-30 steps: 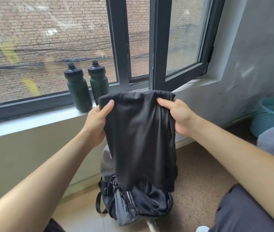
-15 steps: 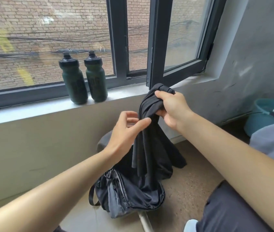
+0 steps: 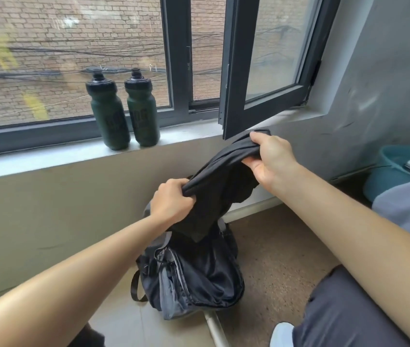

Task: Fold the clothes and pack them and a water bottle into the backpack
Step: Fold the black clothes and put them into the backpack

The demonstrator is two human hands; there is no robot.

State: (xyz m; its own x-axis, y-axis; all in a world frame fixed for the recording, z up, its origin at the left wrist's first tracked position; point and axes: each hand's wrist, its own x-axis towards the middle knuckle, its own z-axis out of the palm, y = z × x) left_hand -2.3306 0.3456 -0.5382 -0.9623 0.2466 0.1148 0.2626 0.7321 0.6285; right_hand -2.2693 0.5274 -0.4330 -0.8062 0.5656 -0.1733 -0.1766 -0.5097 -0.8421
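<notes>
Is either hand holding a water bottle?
No, the left hand and the right hand both grip the black garment above the backpack.

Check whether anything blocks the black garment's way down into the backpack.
Nothing visible does. The left hand and right hand grip the bunched black garment right above the backpack, whose top gapes open; the garment's lower end hangs at the opening.
</notes>
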